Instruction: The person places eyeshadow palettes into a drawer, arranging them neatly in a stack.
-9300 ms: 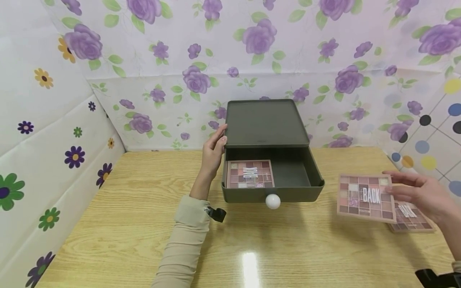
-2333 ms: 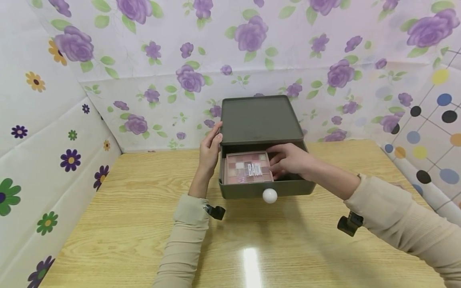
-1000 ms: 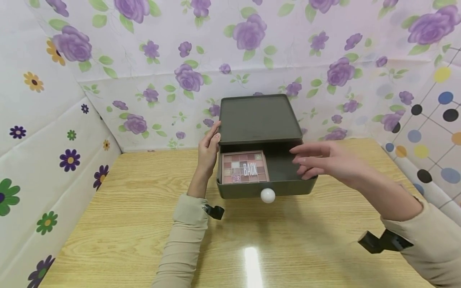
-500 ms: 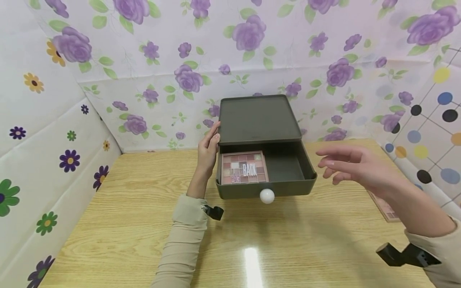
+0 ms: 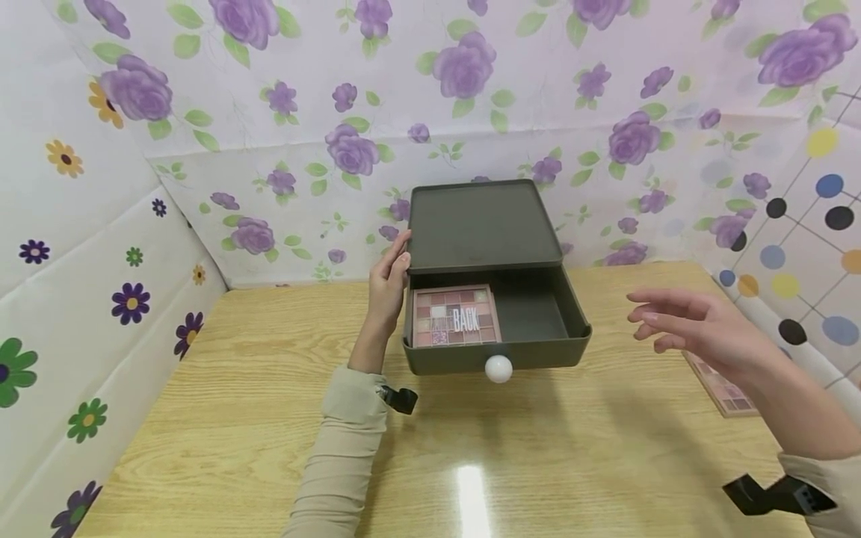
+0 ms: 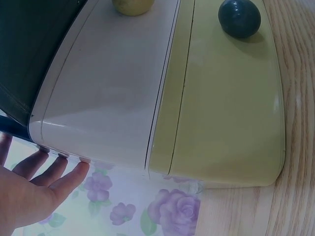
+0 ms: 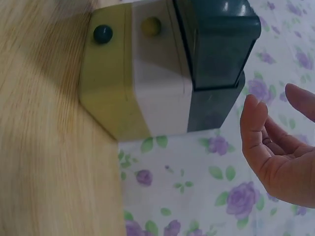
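A dark grey-green drawer (image 5: 551, 353) with a white round knob (image 5: 498, 369) is pulled out of the top of a drawer unit (image 5: 484, 224). In its left half lies a pink eyeshadow palette (image 5: 456, 317) lettered "BACK". My left hand (image 5: 387, 291) rests its fingers along the unit's left side. In the left wrist view, the fingertips touch the side edge by the white drawer (image 6: 108, 88). My right hand (image 5: 706, 329) hovers right of the drawer, fingers loosely bent and holding nothing. Another palette (image 5: 726, 388) lies on the table, partly hidden behind the right forearm.
Below the dark drawer, the unit has a closed white tier and a closed yellow drawer (image 6: 226, 108) with a dark knob (image 6: 239, 18). The unit stands on a wood-grain table (image 5: 269, 418). Floral sheeting (image 5: 282, 97) hangs close behind it.
Earlier my right hand carried a palette from the table's right side into the drawer, over the one inside. It has since let go and moved out to the right. The left hand stayed put.
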Demonstrator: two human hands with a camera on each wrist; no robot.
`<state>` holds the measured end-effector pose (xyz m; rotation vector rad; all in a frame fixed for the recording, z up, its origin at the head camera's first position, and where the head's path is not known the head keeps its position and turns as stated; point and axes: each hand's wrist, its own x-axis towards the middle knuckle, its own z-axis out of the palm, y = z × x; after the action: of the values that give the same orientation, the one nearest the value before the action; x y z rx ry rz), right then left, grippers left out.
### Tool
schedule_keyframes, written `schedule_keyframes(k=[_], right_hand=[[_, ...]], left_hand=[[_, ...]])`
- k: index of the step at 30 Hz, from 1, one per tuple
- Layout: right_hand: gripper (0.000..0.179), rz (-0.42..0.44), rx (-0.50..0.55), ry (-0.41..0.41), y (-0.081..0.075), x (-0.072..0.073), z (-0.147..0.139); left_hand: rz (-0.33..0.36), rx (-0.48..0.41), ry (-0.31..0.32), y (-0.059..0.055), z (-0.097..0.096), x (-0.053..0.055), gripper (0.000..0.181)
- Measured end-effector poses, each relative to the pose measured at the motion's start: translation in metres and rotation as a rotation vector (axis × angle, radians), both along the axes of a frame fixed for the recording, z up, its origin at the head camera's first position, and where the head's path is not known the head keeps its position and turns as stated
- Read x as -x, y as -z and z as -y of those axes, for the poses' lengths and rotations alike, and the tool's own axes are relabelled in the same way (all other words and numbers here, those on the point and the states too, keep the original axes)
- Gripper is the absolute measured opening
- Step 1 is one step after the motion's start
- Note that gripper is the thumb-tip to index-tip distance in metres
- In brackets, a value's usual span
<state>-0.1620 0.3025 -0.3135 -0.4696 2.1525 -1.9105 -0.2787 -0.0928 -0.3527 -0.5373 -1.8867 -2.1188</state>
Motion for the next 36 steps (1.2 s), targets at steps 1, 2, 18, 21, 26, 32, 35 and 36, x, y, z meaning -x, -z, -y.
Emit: schedule_keyframes(k=[1,2,18,21,26,32,35,36], right_hand=[[0.034,0.007,0.004,0.006,0.003,0.0,-0.003],[0.034,0.016,0.007,0.012,0.005,0.001,-0.006],[0.035,0.028,-0.033,0.035,0.044,0.009,-0.047],[0.036,0.007,-0.13,0.08,0.053,0.011,-0.054],[0.036,0.006,-0.222,0.129,0.068,0.012,-0.065],[0.044,0.033,-0.332,0.206,0.082,0.01,-0.079],[0.047,0.025,-0.355,0.231,0.089,0.01,-0.085],[0.045,0.027,-0.364,0.249,0.091,0.009,-0.087]], left_hand=[[0.003,0.001,0.004,0.0,0.0,0.0,0.042],[0.004,0.002,0.008,0.0,0.0,0.0,0.042],[-0.033,0.017,-0.028,0.004,-0.001,0.001,0.042],[-0.029,0.012,-0.025,0.004,-0.001,0.001,0.042],[-0.028,0.016,-0.018,0.003,-0.001,0.0,0.042],[-0.038,0.015,-0.016,0.004,-0.001,0.001,0.041],[-0.044,0.012,-0.019,0.004,0.0,0.001,0.041],[-0.046,0.012,-0.021,0.004,0.0,0.001,0.041]])
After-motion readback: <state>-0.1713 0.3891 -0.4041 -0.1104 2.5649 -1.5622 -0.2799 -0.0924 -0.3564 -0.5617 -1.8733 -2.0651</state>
